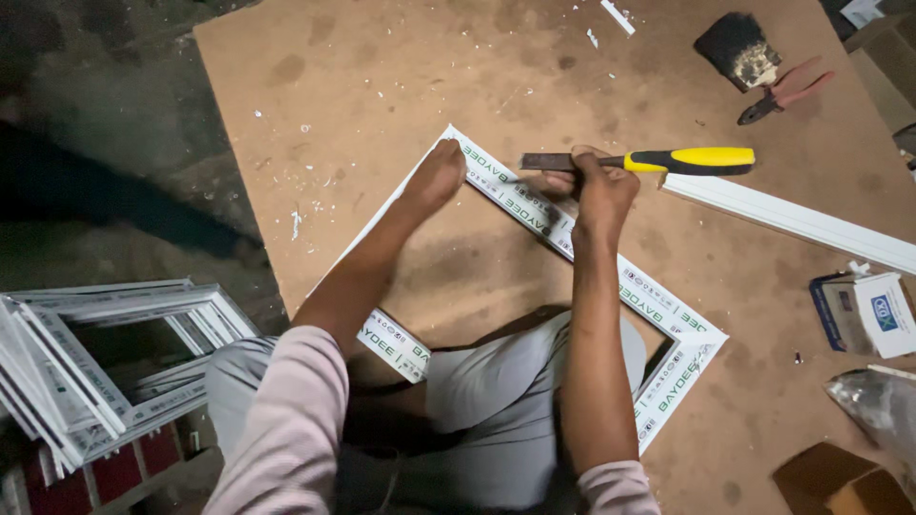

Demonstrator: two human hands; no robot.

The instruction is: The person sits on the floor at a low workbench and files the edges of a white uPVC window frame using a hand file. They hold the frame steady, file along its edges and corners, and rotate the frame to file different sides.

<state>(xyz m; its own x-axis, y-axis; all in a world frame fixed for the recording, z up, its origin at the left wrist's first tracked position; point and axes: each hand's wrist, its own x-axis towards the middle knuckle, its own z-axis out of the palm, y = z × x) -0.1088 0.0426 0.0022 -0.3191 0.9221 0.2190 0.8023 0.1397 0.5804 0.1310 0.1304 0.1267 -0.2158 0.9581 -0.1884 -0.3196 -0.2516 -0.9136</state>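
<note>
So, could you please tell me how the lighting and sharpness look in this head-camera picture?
Head view: warm light falls on the board, while the floor at left is nearly black; the right hand and chisel are sharp, as is the white frame; the stacked frames lie dim.

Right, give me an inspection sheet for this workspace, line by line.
Surface: brown fibreboard sheet on a dark floor, dotted with white shavings.
Job's things: white plastic window frame with green-printed protective film, lying flat; yellow-and-black-handled chisel, blade at the frame's top rail.
Clutter: black brush, red-handled pliers, loose white plastic strip, small blue-and-white box, brown cardboard piece.
Hands: left hand presses on the frame's top corner; right hand grips the chisel near the blade.
Cables: nothing seen.
Surroundings: stack of similar white frames at the left; the person sits with grey-trousered legs under the frame.
</note>
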